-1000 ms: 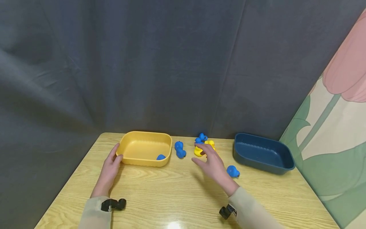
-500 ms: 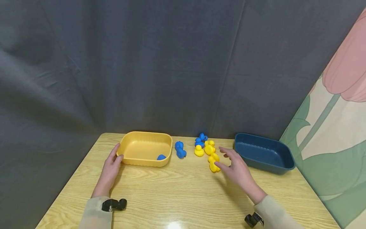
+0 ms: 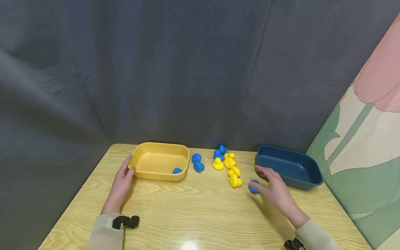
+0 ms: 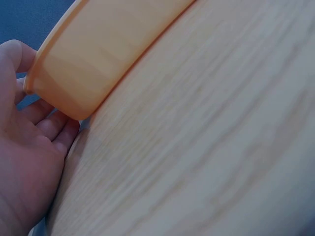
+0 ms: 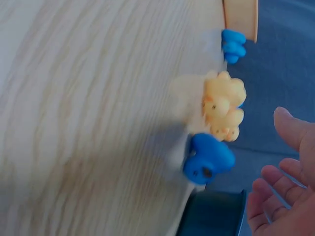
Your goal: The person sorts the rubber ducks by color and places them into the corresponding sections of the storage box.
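Note:
My left hand (image 3: 121,180) holds the left end of a yellow plastic bin (image 3: 159,175), thumb at the near corner and fingers along the outer side. In the left wrist view, the curled fingers (image 4: 49,120) lie beneath its rim. Inside the bin sits one blue rubber duck (image 3: 177,171). My right hand (image 3: 276,191), holding nothing, hovers with thumb and fingers spread over another blue rubber duck (image 3: 253,188), partly covered by the thumb. The right wrist view shows this duck (image 5: 209,157) on the table, apart from the hand.
Several yellow rubber ducks (image 3: 233,181) form a loose row mid-table, with blue ducks (image 3: 218,155) behind them. More blue duck shapes (image 3: 198,163) lie beside the yellow bin. A dark blue bin (image 3: 289,166) stands at the right. Behind the table (image 3: 187,208) hangs a grey curtain (image 3: 187,76).
My right hand has moved right, from over the yellow ducks to the blue duck near the dark bin. My left hand stays at the yellow bin.

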Tool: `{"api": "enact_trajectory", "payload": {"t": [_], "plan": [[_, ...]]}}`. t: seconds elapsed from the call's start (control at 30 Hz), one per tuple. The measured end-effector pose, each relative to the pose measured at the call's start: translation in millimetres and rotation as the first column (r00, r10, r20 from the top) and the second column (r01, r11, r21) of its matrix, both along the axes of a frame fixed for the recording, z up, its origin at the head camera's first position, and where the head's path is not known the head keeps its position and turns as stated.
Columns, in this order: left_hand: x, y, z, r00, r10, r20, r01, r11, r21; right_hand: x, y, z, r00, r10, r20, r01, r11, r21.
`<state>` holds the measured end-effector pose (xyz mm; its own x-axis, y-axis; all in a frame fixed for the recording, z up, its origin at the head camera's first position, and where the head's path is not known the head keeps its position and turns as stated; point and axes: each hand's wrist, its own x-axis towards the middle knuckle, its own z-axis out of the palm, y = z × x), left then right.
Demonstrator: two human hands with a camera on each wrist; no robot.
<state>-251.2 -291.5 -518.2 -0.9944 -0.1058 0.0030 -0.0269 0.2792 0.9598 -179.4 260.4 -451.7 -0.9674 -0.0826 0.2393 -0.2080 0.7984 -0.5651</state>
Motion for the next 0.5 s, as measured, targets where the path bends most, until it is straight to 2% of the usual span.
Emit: {"api": "enact_trajectory", "payload": {"t": [0.27, 0.5], "plan": [[0.4, 0.2, 2.2, 1.000, 0.000, 0.011, 0.000, 1.000, 0.002, -3.6, 17.0, -11.9, 0.999, 0.007, 0.045, -0.008, 1.000, 0.025], [0.2, 0.4, 0.9, 1.000, -0.005, 0.007, 0.005, 1.000, 0.003, -5.6, 25.4, -24.1, 0.995, 0.044, 0.094, -0.043, 0.999, -0.007]]}}
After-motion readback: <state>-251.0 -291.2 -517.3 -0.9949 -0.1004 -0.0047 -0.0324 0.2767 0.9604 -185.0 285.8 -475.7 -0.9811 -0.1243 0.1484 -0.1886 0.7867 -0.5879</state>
